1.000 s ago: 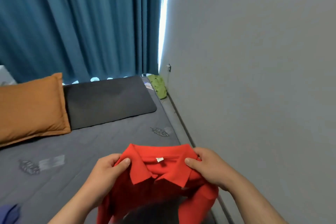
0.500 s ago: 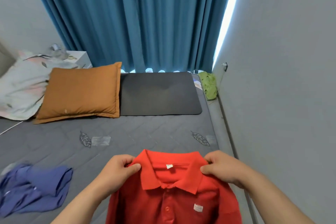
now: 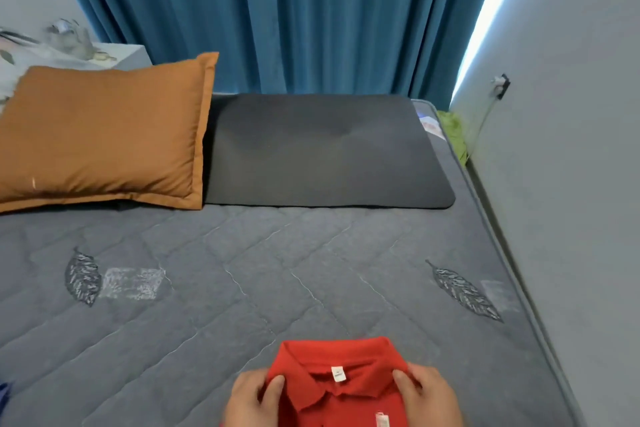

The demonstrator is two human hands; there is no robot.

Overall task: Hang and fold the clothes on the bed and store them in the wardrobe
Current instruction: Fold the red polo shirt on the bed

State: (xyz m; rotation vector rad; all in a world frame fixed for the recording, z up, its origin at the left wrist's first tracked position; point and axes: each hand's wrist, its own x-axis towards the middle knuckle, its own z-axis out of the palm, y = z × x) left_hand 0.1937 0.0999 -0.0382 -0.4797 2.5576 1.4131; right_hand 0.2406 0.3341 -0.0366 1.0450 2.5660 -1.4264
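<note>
Grey quilted bed (image 3: pixel 277 270) fills your view. Your red polo shirt (image 3: pixel 341 395) is low at its near side, collar towards the pillows, white neck label showing. Your left hand (image 3: pixel 252 402) pinches the shirt beside the collar, thumb on top, and your right hand (image 3: pixel 429 399) grips the opposite side likewise. Beyond lie a black pad (image 3: pixel 325 152) and an orange pillow (image 3: pixel 104 135), touching, below blue curtains (image 3: pixel 277 10).

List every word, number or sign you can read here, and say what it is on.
No text here can be read.
The neck tag of the red shirt: print too small to read.
The lower tag on the shirt: blurred.
The pale patch on the mattress: blurred.
The corner label on the mattress: blurred.
</note>
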